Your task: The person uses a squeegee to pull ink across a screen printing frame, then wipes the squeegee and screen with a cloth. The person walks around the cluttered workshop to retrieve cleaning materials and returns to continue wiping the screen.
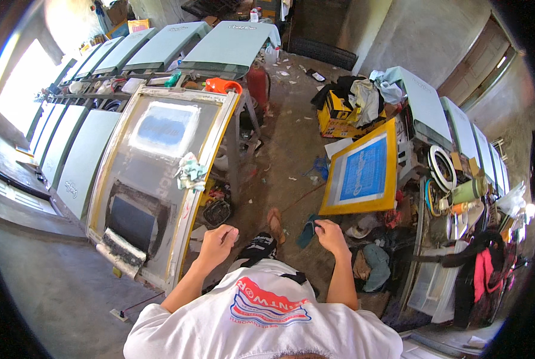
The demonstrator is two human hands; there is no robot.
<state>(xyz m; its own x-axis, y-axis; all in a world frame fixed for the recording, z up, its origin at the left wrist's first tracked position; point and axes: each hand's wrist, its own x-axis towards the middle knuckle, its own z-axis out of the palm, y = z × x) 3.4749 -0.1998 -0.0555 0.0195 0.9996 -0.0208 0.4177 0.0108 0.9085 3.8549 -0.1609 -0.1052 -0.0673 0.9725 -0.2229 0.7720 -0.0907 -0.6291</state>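
Pale yellow wood around the big printing screen (159,179), with grey mesh, a blue patch ringed in white up top and a black patch lower down. Mint-and-white crumpled rag (191,172) on its edge. Bright yellow frame around the smaller screen (361,173), blue in the middle with a white border. Pale green boards (231,43) in rows. Orange bottle (222,85) behind the big screen. White shirt (261,317) with a red and blue print. Teal flip-flop (307,230) on the grey floor (285,143).

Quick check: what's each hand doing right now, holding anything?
Left hand: loosely curled, nothing visible in it, beside the screen-printing frame.
Right hand: curled shut, apparently empty.
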